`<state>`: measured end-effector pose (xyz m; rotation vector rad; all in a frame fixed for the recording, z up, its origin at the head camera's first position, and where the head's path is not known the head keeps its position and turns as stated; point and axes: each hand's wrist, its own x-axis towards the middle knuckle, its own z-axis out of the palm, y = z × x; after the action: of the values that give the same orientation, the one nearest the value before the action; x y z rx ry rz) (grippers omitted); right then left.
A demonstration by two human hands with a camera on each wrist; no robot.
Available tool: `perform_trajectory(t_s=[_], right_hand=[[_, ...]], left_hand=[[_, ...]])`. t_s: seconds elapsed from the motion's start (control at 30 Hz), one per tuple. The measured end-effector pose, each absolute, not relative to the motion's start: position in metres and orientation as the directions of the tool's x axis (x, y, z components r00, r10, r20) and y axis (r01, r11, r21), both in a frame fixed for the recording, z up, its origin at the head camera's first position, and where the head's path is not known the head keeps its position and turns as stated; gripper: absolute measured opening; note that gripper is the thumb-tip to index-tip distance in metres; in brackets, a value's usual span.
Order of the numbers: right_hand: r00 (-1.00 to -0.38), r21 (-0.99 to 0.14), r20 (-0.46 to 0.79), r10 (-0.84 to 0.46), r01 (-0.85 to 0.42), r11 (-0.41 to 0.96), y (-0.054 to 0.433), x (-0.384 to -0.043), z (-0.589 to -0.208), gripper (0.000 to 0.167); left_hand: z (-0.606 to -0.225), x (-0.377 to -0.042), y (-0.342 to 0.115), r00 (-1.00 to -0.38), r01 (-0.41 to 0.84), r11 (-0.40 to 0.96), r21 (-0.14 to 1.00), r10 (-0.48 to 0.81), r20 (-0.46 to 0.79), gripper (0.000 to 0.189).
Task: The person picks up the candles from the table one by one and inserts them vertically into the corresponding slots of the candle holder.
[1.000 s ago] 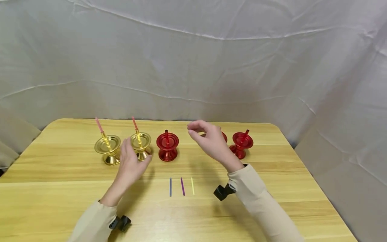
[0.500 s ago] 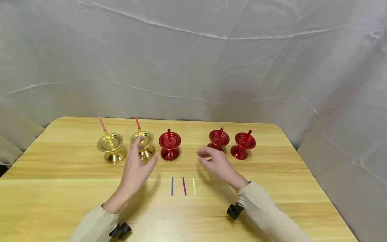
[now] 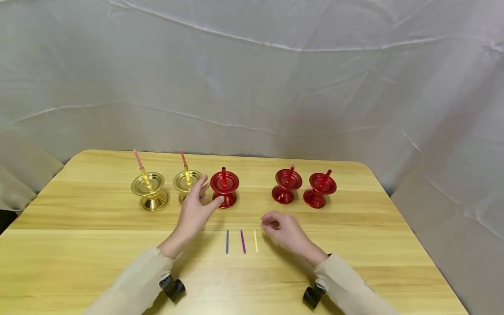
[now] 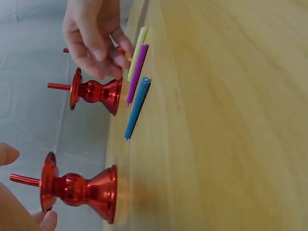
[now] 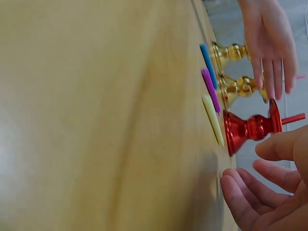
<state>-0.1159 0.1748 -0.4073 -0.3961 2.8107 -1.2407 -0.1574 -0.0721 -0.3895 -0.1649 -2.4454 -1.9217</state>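
Note:
My left hand point(image 3: 195, 211) is spread beside the nearest red candle holder point(image 3: 224, 183), thumb overlapping its base in the head view; it holds nothing. My right hand point(image 3: 286, 230), fingers loosely bent and empty, hovers over the table just right of the yellow candle point(image 3: 256, 241). Left of that candle lie a purple candle point(image 3: 243, 241) and a blue candle point(image 3: 227, 241), side by side. In the left wrist view the red holder point(image 4: 79, 189) stands between my left thumb and fingers, its tube without a candle.
Two gold holders, one far left point(image 3: 154, 202) and one partly behind my left hand point(image 3: 181, 181), carry a pink candle point(image 3: 138, 159) and a red candle point(image 3: 183, 157). Two more red holders point(image 3: 283, 195) stand back right. Grey cloth point(image 3: 252, 78) hangs behind the wooden table point(image 3: 78, 262).
My right hand has come back from the red holders on the right, down toward the yellow candle. My left hand has moved right, from the gold holder toward the red one.

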Motion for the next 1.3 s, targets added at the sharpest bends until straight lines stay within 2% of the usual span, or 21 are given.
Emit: perform_trajectory(t_s=[0.37, 0.63, 0.9, 1.03, 1.2, 1.3], right_hand=[[-0.973, -0.775, -0.014, -0.232, -0.136, 0.617, 0.169, -0.102, -0.408, 0.018], [-0.98, -0.754, -0.086, -0.181, -0.055, 0.655, 0.16, -0.102, -0.405, 0.022], [-0.977, -0.73, -0.127, -0.169, -0.024, 0.683, 0.155, -0.103, -0.401, 0.024], [-0.979, -0.692, -0.096, -0.178, -0.063, 0.719, 0.15, -0.104, -0.399, 0.021], [-0.97, -0.617, -0.056, -0.238, -0.154, 0.772, 0.146, -0.108, -0.397, 0.031], [-0.965, -0.595, -0.056, -0.255, -0.173, 0.785, 0.146, -0.109, -0.396, 0.026]], left_hand=[[-0.398, -0.173, -0.05, -0.998, 0.033, 0.123, 0.992, 0.055, 0.026, 0.084], [-0.403, -0.187, -0.042, -0.998, -0.068, 0.171, 0.983, -0.009, -0.067, 0.095], [-0.405, -0.193, -0.042, -0.999, -0.039, 0.154, 0.987, -0.019, -0.036, 0.087], [-0.405, -0.195, -0.042, -1.0, -0.026, 0.145, 0.989, -0.011, -0.025, 0.084], [-0.405, -0.195, -0.043, -0.999, -0.038, 0.136, 0.99, -0.008, -0.037, 0.084], [-0.405, -0.194, -0.043, -0.999, -0.035, 0.143, 0.989, -0.004, -0.034, 0.084]])
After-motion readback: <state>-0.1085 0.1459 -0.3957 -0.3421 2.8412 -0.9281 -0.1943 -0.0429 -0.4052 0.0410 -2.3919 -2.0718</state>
